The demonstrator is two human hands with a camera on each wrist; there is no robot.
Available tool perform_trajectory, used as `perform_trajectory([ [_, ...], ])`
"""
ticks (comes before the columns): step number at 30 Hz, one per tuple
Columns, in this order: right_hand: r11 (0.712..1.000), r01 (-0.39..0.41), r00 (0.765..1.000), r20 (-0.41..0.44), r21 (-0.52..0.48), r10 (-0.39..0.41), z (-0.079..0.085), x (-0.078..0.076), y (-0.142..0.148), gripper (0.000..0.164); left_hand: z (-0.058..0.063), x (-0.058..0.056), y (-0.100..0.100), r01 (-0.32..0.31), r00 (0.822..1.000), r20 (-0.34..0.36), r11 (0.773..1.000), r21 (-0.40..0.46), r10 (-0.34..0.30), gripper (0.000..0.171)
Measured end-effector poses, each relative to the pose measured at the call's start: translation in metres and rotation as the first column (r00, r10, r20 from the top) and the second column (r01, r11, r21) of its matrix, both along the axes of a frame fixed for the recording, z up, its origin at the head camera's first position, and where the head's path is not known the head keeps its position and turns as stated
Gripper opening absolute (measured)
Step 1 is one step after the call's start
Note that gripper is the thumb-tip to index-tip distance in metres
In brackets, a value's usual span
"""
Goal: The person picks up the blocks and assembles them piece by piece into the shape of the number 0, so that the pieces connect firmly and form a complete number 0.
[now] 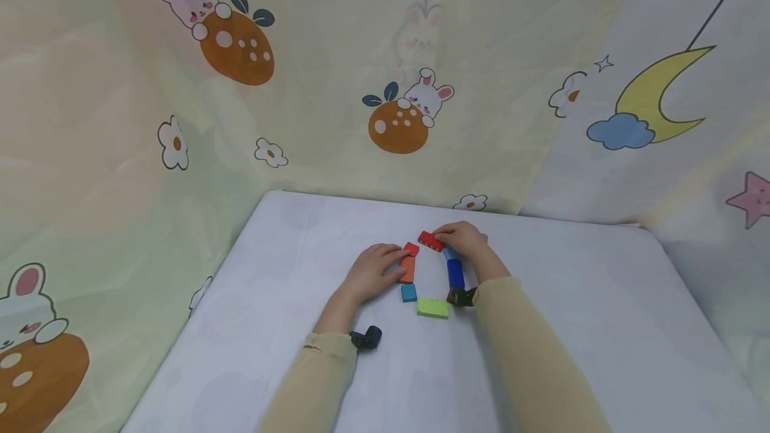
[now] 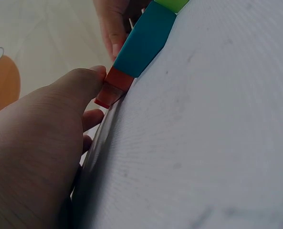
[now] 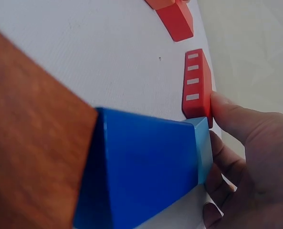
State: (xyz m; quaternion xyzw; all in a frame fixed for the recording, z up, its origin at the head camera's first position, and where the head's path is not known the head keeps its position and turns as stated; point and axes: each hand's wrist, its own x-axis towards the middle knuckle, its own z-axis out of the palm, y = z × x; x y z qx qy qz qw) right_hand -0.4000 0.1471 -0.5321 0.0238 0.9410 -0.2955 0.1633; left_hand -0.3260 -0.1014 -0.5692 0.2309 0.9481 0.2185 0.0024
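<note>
A red block with white window marks [image 3: 193,83] lies at the far side of a loose ring of blocks, and the thumb of my right hand [image 1: 466,239] touches its right end. My right fingers lie beside a light blue block [image 3: 204,143], which adjoins a dark blue block [image 1: 455,274]. On the ring's left side, my left hand [image 1: 375,271] rests against an orange block [image 1: 408,270] and a small red block [image 1: 412,249], thumb near the orange one. In the left wrist view, the left fingertips are partly hidden behind the blocks.
Nearer me are a teal block [image 1: 409,293] and a lime green block [image 1: 433,308]. A brown block [image 3: 31,133] fills the left of the right wrist view. The white-covered table [image 1: 252,299] meets printed cloth [image 1: 325,85] at its back edge.
</note>
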Motion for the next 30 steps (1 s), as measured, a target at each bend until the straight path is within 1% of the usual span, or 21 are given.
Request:
perform_trajectory([
  [8,1.000,-0.031,0.999,0.012,0.004,0.031,0.0031,0.0032,0.0025,0.032,0.0016,0.0006,0.0001,0.000,1.000,0.014,1.000,-0.013,0.001,0.051],
  [16,0.997,-0.073,0.997,0.003,0.026,0.073,0.0032,0.0026,0.0046,0.033,-0.0008,-0.0014,0.0008,-0.002,1.000,0.008,0.999,-0.032,0.002,0.051],
  [24,0.997,-0.075,0.997,0.010,0.026,0.075,0.0030,0.0049,0.0050,0.034,-0.0030,-0.0019,0.0011,0.000,1.000,-0.004,1.000,-0.031,-0.001,0.051],
  [30,0.997,-0.077,0.997,-0.002,0.024,0.077,0.0032,0.0072,0.0079,0.034,-0.0034,-0.0015,0.0021,0.007,1.000,-0.007,1.000,-0.028,-0.007,0.051],
])
